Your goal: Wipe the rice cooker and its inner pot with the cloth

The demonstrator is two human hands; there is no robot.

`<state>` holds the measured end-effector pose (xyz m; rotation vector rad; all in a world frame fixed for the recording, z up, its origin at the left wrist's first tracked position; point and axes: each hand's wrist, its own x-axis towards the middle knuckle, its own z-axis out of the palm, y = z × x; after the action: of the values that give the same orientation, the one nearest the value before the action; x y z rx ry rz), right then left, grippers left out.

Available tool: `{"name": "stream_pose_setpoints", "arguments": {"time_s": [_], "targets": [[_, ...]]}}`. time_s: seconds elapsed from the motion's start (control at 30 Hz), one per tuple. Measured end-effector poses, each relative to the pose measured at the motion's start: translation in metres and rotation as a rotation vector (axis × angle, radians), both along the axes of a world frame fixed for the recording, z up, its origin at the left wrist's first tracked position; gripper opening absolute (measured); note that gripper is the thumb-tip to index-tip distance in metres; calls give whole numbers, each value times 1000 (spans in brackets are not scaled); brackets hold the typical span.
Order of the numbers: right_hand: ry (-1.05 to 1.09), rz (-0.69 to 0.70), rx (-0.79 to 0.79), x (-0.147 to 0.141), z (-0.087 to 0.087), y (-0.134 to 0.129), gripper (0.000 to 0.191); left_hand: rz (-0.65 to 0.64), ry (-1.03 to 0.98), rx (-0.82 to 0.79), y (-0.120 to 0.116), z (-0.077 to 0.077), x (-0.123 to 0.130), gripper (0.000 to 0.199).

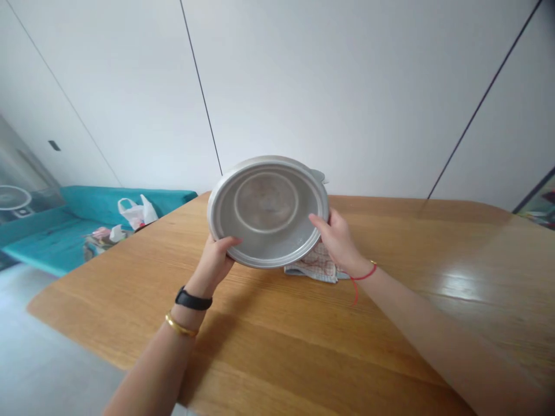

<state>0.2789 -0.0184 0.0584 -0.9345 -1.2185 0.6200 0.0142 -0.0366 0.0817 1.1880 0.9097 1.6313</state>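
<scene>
Both hands hold up a round grey pot [267, 245] above the table, tilted so that its inside faces me. A ring and a brownish mark show on its bottom, and a small tab [318, 175] sticks out at its upper right. My left hand [215, 260] is closed on the lower left rim, with the thumb over the inside edge. Gripping the right side of the rim is my right hand [336, 234], its thumb also on top. The other fingers of both hands are mostly hidden. Behind and below the pot lies a folded patterned cloth [315, 267], partly covered by it.
A wide wooden table [277, 341] stretches beneath my arms, against white wall panels [347, 86]. To the left stands a teal sofa [43, 234] with a white plastic bag [137, 212] and other items. A fan [14, 198] is at the far left.
</scene>
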Motion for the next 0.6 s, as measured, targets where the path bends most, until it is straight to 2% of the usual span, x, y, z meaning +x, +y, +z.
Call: {"name": "stream_pose_setpoints", "arguments": {"time_s": [0.1,0.17,0.23,0.3,0.37,0.4,0.5,0.53,0.6], "targets": [[-36,231,-9,15,1,6,80,134,-88,64,3,-7,-5,51],[-228,286,-78,23,-8,10,96,203,-182,127,5,-6,-8,54],[-629,192,-180,28,-22,11,106,225,-259,156,7,-3,-10,56],[-1058,37,-293,29,-38,11,111,244,-295,168,8,-2,-11,54],[-1329,-55,-375,29,-50,12,102,276,-307,177,10,-3,-12,47],[-1390,-71,-395,29,-54,12,91,295,-312,182,11,-4,-12,42],[-1405,-145,-382,32,-60,16,51,337,-331,194,13,-7,-13,35],[-1384,-174,-359,33,-61,18,43,348,-340,194,13,-8,-12,34],[-1277,-227,-279,34,-60,18,39,372,-358,189,13,-9,-11,35]]}}
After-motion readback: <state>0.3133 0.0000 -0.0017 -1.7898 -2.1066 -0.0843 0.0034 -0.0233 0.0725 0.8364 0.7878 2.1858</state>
